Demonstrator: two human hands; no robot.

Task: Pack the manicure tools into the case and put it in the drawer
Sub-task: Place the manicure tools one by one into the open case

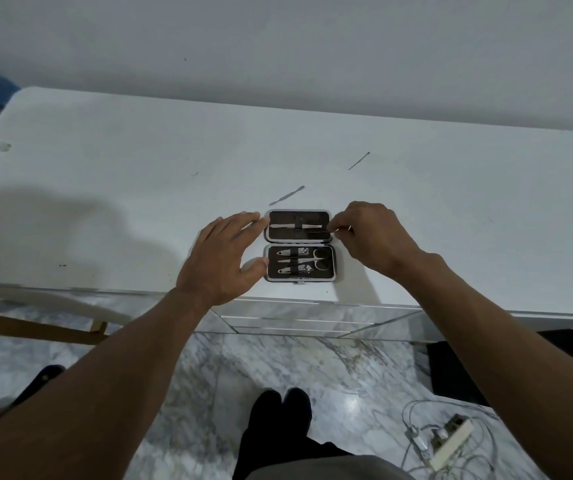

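A small manicure case (298, 245) lies open near the front edge of the white tabletop (139, 188). Its near half holds two clippers and scissors under a strap; its far half holds tweezers. My right hand (371, 237) pinches a thin metal tool (342, 229) at the right edge of the far half, its tip lying over the lining. My left hand (224, 258) rests flat beside the case's left edge, fingers spread and touching it. Two loose tools lie behind the case: a flat cuticle pusher (286, 195) and a thin pick (359, 160).
Mirrored drawer fronts (298, 320) sit below the tabletop's front edge, closed. A wall runs behind the table. On the marble floor lie a power strip with cables (447, 441) at right and a wooden frame (35, 327) at left.
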